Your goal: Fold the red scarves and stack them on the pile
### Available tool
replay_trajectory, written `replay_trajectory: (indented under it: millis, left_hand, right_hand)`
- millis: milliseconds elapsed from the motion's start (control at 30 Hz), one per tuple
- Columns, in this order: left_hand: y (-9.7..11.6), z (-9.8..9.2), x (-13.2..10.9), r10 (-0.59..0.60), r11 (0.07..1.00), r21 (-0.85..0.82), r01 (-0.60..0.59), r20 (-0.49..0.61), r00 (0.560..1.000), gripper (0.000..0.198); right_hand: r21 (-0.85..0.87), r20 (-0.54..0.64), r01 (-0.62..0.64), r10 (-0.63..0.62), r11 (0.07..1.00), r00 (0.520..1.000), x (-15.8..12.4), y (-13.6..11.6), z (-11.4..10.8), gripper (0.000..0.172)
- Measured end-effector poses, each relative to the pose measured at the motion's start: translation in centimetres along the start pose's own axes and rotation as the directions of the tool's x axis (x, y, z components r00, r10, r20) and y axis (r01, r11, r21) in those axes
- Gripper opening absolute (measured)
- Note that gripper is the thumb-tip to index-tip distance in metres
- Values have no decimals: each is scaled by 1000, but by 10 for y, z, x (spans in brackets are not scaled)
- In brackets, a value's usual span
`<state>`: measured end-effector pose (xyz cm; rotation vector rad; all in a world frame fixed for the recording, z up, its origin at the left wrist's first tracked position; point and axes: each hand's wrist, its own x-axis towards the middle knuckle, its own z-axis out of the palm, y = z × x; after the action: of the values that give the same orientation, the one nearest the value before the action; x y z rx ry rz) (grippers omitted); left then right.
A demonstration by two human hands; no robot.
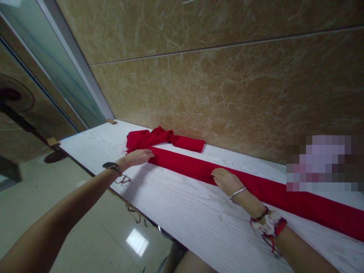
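Head view has the left hand loosely curled on the red strip along the bench, grip unclear, the right hand pinching its near edge; uneven pulling could skew it

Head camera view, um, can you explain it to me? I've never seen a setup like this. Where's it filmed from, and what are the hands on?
There's no machine here, just a person's two bare hands. The single picture comes from a camera worn on that person's head, looking forward and down. In front is a white tabletop beside a tiled wall. On it lies a long red strip of cloth, with a bunched red cloth by its left end. The left hand touches the strip near that bunch; the right hand touches it farther right. I can't tell whether either one is pinching the fabric.
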<state>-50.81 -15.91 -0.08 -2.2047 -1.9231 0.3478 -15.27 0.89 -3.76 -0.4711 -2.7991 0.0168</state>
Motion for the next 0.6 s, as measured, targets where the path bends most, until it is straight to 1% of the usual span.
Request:
replay_trajectory:
  millis: [100,167,233,300,433,533,600]
  left_hand:
    - [0,-2,-1,-63,997,49,63,2,998,32]
    - [-1,-5,-4,-130,988,73,133,-39,991,31]
    - [-1,-7,-9,-175,980,85,182,-85,981,30]
    - [-1,-6,-15,-184,978,74,193,-110,977,30]
    - [4,12,-26,-172,984,18,175,-98,980,32]
    - [5,23,-30,-186,982,24,188,-77,980,34]
    - [2,23,-30,-186,981,34,189,-72,980,35]
  right_hand:
    - [19,-41,-49,50,999,998,1,3,1,29]
    - [49,-102,-74,78,996,992,1,7,2,31]
    - [65,-157,-57,66,996,985,-1,10,4,32]
    - [59,-181,8,3,998,984,-4,11,6,32]
    - [26,-116,171,-167,985,979,-10,10,14,31]
    - [37,-106,215,-210,976,972,-12,13,19,35]
    - [64,-136,232,-222,971,965,-13,16,21,36]
